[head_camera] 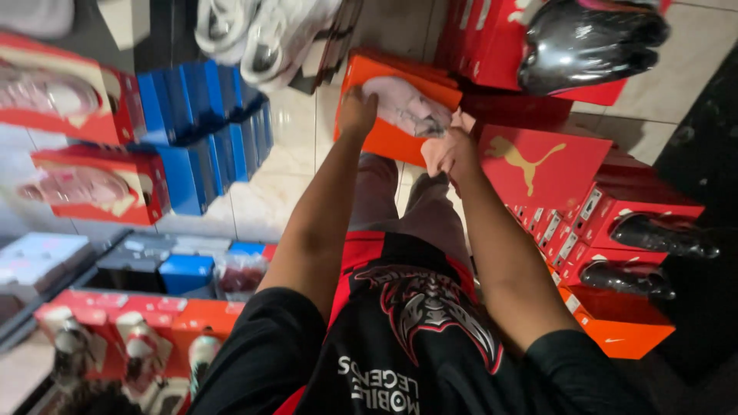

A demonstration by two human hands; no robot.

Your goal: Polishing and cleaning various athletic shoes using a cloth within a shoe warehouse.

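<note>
Fingers (355, 98) of the left hand (357, 111) curled over the near left edge of an orange box (384, 138); the right hand (446, 150) gripped its near right corner, fingers closed around the edge. That open box sat at twelve o'clock on the tile floor (277, 177), with a pale shoe (407, 107) inside. Red boxes (538, 165) were stacked at two o'clock, blue boxes (207, 131) at ten. Black shoes (584, 42) lay at one o'clock.
</note>
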